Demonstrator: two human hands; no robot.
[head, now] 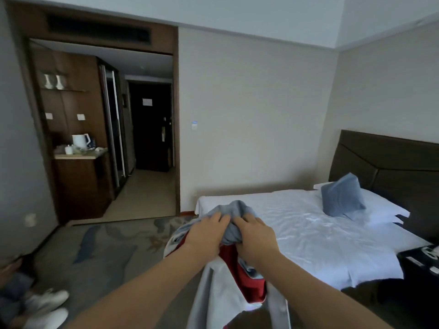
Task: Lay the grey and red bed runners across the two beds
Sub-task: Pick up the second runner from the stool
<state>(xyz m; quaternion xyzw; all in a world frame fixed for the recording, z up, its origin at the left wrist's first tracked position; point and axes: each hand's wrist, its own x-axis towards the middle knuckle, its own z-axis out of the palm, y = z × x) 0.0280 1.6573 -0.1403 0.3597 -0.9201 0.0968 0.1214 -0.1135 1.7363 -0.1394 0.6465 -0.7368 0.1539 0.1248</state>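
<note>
Two bare forearms reach forward from the bottom of the view, and we have both hands side by side on one bundle of cloth. Our left hand (pixel 209 230) is palm down with its fingers curled over the top of the grey bed runner (pixel 235 208), gripping a bunched fold. Our right hand (pixel 255 238) sits just beside it, knuckles up, its fingers closed into the same gathered grey fabric. The two hands almost touch at the fingertips.

The grey cloth is crumpled above and between the hands, while the rest hangs below our wrists in a long pale fold. The red bed runner (pixel 247 279) shows under the right wrist, tucked within the hanging grey cloth.

We hold the bundle in the air, in front of the foot corner of the bed (pixel 308 224), whose white sheet is bare. A blue cushion (pixel 342 198) stands on the white pillows near the dark headboard (pixel 389 162).
</note>
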